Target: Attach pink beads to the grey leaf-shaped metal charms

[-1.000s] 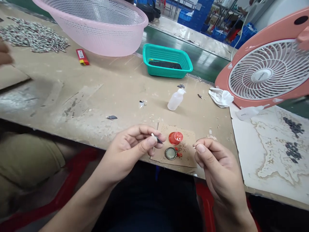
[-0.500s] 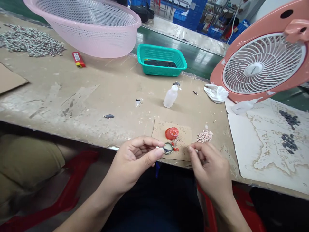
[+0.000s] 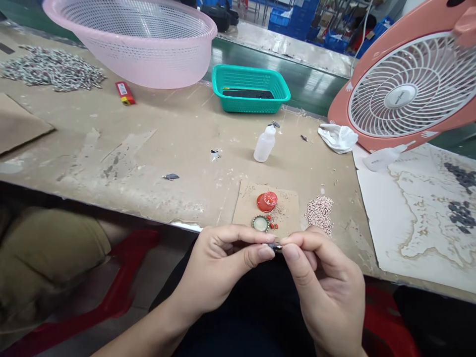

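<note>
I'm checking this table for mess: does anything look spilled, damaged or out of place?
Two things. Near the fan, one bottle lies on its side, while the other bottle stands upright; I can't tell whether it leaked. The brown covering also looks worn and torn, left of centre.

Nothing legible — blurry fan logo (image 3: 400, 95)
</note>
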`<state>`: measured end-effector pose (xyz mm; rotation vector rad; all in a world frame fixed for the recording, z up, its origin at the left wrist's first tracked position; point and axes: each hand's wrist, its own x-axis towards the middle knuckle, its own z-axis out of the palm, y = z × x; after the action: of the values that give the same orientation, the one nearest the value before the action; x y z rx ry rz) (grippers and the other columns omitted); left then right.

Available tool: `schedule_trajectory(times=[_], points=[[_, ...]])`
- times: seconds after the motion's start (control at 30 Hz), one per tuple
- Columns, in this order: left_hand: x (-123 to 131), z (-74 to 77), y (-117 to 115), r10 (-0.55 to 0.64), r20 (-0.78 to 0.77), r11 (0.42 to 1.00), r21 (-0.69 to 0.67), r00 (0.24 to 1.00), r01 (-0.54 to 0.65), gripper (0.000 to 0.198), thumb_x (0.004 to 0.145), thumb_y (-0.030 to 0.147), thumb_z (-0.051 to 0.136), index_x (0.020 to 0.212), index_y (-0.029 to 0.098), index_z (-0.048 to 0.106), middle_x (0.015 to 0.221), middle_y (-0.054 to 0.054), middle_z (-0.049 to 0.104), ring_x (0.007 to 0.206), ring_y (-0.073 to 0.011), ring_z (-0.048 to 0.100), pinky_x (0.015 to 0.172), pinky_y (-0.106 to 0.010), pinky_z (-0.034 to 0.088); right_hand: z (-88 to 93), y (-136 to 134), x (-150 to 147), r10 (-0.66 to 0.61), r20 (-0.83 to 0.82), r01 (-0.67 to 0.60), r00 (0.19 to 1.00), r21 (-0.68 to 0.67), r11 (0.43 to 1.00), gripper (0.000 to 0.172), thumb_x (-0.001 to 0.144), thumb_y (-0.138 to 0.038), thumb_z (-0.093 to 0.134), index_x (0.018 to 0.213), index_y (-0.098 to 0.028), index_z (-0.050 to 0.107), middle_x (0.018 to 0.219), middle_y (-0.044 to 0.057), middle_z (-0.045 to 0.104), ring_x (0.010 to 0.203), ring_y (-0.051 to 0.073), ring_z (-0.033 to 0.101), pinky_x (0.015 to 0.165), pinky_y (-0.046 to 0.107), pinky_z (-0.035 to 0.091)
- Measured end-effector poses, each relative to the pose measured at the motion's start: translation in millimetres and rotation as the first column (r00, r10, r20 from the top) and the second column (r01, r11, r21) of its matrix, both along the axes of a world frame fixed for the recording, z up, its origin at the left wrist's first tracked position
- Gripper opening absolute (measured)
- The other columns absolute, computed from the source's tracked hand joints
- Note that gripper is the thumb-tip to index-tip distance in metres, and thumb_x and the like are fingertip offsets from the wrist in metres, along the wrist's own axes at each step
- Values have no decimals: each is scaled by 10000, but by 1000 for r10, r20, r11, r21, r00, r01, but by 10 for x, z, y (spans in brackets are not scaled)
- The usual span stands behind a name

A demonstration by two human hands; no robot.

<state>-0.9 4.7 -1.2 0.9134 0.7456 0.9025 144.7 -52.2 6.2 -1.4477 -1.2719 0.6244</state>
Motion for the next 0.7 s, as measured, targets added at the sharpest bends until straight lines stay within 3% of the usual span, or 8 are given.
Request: schedule_trajectory(times=[0.47,0.7], points=[[31,-1,-11,13,-10,999,36,1000,-13,242,773,75,792,841,304,829,870,16,814,805,-107,768,723,-85,588,-11,-8,19,0,74,-1,997,9,1000,90,908,-193,629,881,-255,689,640,-63,490,550,74,443,509,212,386],[25,-10,-16,53,-64,995,87,997,-47,234,743,70,811,823,288,830,856,12,813,798,-122,770,730,-107,600,-11,-9,17,-6,119,3,993,27,1000,97,903,-179,630,877,-248,693,623,-70,474,542,70,437,508,203,387]])
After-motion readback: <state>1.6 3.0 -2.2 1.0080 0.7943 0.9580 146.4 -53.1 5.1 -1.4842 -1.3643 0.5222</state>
